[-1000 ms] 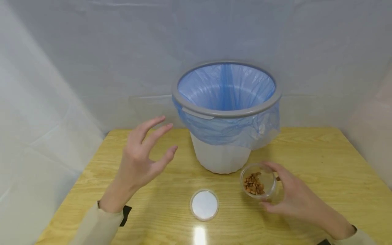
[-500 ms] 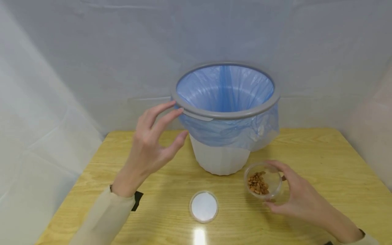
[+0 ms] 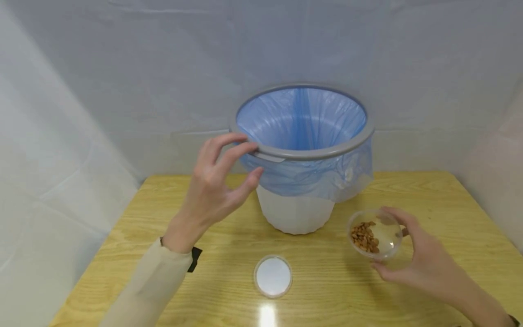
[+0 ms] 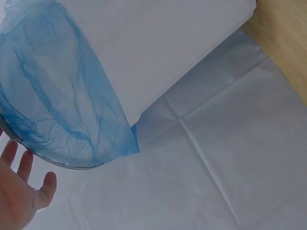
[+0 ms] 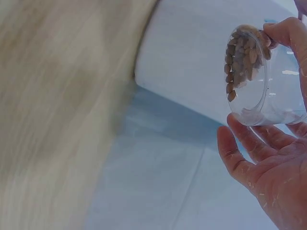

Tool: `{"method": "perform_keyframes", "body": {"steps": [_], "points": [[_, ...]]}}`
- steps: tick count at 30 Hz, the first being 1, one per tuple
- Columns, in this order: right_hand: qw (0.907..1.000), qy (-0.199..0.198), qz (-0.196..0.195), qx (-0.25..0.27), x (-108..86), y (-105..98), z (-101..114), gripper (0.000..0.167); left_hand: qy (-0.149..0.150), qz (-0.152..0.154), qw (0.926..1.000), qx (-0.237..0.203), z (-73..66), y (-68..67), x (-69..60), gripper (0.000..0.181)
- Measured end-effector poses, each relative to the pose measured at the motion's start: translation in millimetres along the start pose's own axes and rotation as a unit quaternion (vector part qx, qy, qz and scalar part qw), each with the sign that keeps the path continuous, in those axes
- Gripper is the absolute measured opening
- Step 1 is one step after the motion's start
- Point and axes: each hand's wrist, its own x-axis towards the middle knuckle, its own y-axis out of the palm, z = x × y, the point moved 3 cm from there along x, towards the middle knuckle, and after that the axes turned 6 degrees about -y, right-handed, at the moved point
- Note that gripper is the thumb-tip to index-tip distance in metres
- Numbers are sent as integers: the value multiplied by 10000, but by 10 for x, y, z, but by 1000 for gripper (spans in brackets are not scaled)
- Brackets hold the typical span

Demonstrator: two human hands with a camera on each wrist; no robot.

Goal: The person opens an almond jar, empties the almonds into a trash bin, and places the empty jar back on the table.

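Blue plastic liner (image 3: 302, 177) already drapes the white bin (image 3: 298, 213), whose rim (image 3: 318, 154) I see the left hand (image 3: 212, 181) touching, fingers loosely spread, while the right hand (image 3: 425, 259) grips a tilted clear cup (image 3: 386, 234) beside it, brown nuts (image 3: 365, 237), I judge, still inside.

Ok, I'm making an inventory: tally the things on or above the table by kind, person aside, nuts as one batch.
White bin: 1
Blue liner: 1
Clear container: 1
Batch of nuts: 1
White disc: 1
Total: 5
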Motion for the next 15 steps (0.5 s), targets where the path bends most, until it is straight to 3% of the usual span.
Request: {"method": "perform_keyframes", "body": {"steps": [15], "points": [[9935, -603, -962, -37, 42, -307, -91, 126, 390, 79, 9992, -46, 36, 138, 55, 34]]}}
